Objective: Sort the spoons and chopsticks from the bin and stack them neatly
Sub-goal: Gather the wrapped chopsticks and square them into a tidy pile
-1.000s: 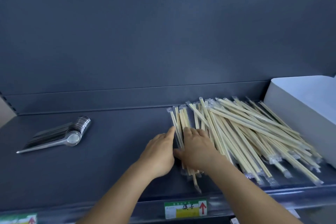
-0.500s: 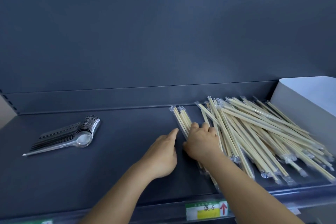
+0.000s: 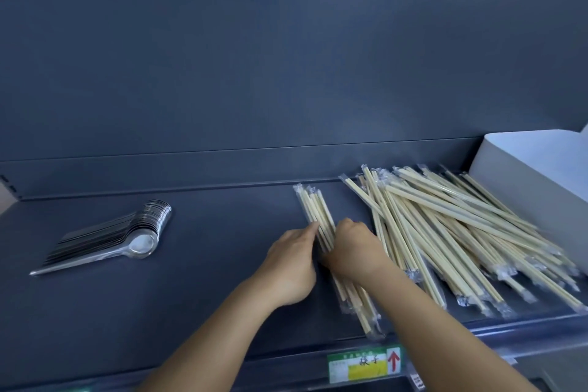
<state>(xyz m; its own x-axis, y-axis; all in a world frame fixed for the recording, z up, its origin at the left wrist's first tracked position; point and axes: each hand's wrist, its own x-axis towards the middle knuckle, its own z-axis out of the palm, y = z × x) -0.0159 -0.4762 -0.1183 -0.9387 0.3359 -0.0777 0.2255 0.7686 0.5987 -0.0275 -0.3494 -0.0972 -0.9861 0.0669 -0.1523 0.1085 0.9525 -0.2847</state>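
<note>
Both hands bracket a small chopstick bundle [image 3: 318,216]: the left hand [image 3: 291,259] lies flat with straight fingers against its left side, while the right hand [image 3: 353,248] curls over it from the right. Its long axis runs away from the person, slightly leftward. Just right of the right hand sprawls the loose chopstick pile [image 3: 461,232]; the stacked spoons [image 3: 127,235] sit well left on the shelf [image 3: 206,264].

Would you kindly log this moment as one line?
left hand open, bracing small chopstick bundle | right hand gripping bundle | spoon stack untouched
</note>
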